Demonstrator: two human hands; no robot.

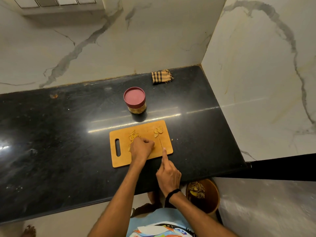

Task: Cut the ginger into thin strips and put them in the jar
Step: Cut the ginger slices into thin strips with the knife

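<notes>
A wooden cutting board (123,158) lies on the black counter. Cut ginger strips (133,135) sit on its middle-left; a few ginger slices (158,131) lie at its far right corner. My left hand (141,147) has curled fingers pressing on ginger in the board's middle; that piece is mostly hidden under the hand. My right hand (168,175) grips a knife, index finger stretched along its spine. The thin knife blade (161,143) stands edge-down just right of my left hand. The jar (135,100), closed with a dark red lid, stands behind the board.
A checked cloth (161,76) lies by the back wall. Marble walls close the counter at the back and right. A brown bin (207,196) with peels stands on the floor below the counter's front edge. Small ginger bits (172,139) lie right of the board.
</notes>
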